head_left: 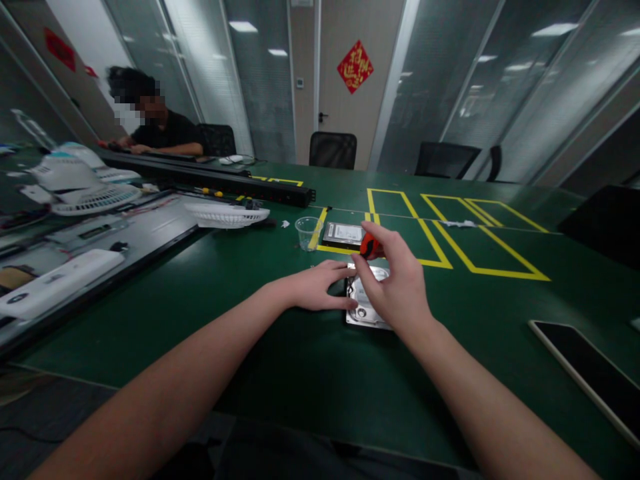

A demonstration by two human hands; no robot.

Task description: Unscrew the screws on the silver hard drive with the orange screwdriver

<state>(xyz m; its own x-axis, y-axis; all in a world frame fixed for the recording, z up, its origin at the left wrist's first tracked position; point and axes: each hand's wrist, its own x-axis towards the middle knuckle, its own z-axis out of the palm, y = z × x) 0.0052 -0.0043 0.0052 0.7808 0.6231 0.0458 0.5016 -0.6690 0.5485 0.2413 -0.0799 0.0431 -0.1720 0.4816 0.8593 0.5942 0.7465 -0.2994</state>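
tool [368, 245]: red/black | hard drive [369, 315]: silver | table [300, 360]: green | tape outlines [510, 274]: yellow

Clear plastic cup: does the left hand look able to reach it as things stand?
Probably yes: the cup stands just beyond the left hand, nothing tall between, though that hand touches the silver drive.

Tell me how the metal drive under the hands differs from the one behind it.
The near drive shows mostly shiny silver, while the far drive carries a white label. The left hand rests on the near drive; the far drive sits beside a clear cup. Both lie flat on the green table.
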